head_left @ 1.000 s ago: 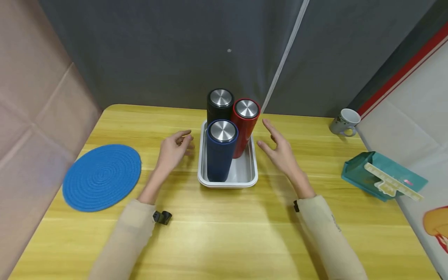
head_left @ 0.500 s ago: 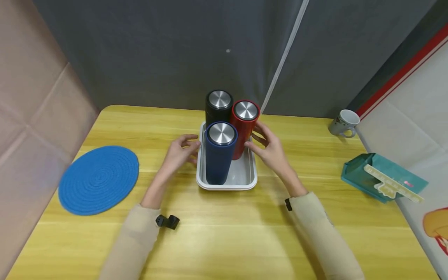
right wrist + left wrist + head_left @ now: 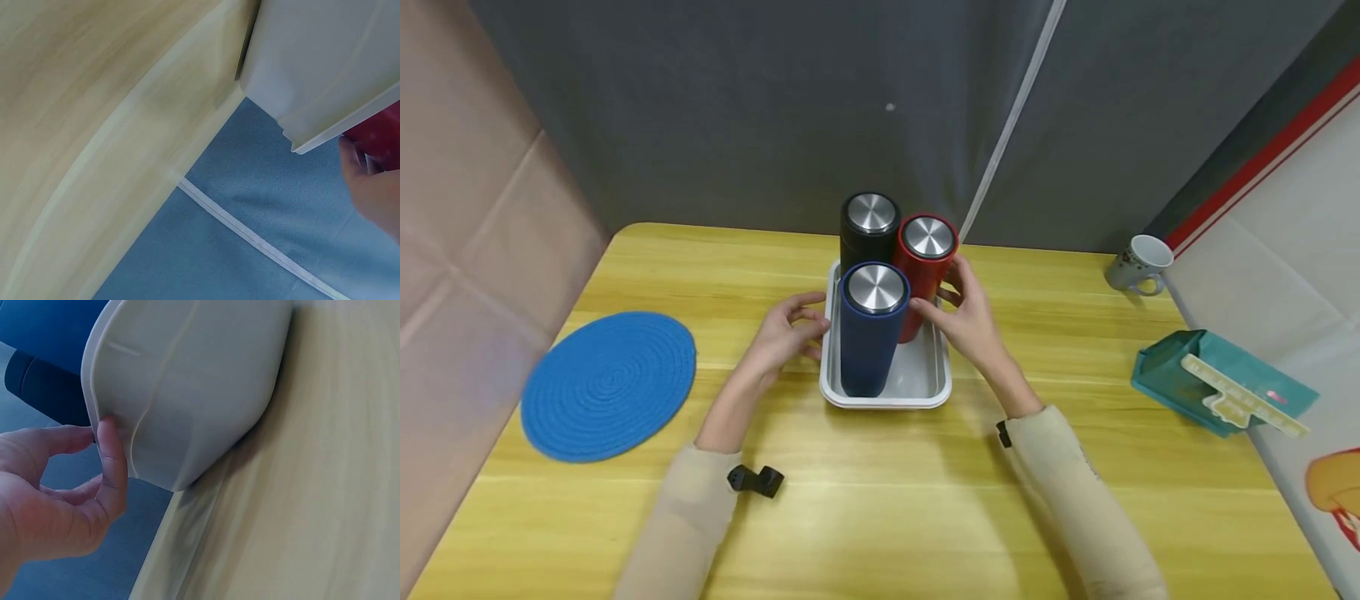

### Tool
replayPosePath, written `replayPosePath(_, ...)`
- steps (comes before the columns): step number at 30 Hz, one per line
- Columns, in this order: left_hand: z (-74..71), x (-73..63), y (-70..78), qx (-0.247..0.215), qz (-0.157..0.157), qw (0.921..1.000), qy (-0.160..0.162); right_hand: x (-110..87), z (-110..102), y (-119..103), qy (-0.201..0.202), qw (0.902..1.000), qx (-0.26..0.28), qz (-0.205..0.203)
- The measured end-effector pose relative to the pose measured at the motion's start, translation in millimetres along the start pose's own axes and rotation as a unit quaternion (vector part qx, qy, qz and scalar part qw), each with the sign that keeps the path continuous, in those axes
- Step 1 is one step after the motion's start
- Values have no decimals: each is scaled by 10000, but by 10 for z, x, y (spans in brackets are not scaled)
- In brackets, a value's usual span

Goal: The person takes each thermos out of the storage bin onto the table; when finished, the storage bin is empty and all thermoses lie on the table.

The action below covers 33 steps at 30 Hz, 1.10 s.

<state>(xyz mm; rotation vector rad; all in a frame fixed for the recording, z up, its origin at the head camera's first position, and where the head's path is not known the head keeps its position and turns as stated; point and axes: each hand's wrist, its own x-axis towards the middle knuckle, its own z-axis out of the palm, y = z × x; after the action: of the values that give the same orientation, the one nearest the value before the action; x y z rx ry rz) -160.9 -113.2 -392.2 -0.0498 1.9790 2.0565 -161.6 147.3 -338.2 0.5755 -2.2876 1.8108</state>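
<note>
A white tray (image 3: 925, 379) carries three upright thermos bottles with steel-topped lids. The black thermos (image 3: 857, 237) stands at the back left, the blue thermos (image 3: 868, 350) in front, the red thermos (image 3: 917, 279) at the right. With thumb and fingers, my left hand (image 3: 786, 333) pinches the tray's left rim; the left wrist view shows a finger against the outer wall (image 3: 187, 381). My right hand (image 3: 966, 321) grips the red thermos, thumb on its near side and fingers round its right. In the right wrist view those fingers (image 3: 353, 165) are partly cut off.
On the left of the wooden table (image 3: 880, 517) lies a round blue woven mat (image 3: 613, 387). A patterned mug (image 3: 1135, 262) stands at the back right, and a teal bag (image 3: 1217, 379) with a cream clip (image 3: 1240, 396) lies in front of it. A dark curtain (image 3: 737, 125) hangs behind.
Both hands have moved inward. The left hand has come from beside the tray to its rim; the right hand has closed from the right onto the red thermos. The bottles stay put.
</note>
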Motion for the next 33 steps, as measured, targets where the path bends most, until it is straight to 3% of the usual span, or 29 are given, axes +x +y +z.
replayPosePath(12, -9, -23, -31, -189, -94, 9998, -16, -15, 8, -24, 77, 9995, -320, 11)
replayPosePath(33, -11, 40, -55, -327, -26, 9994, -82, -40, -5, -82, 433, 9985, -343, -11)
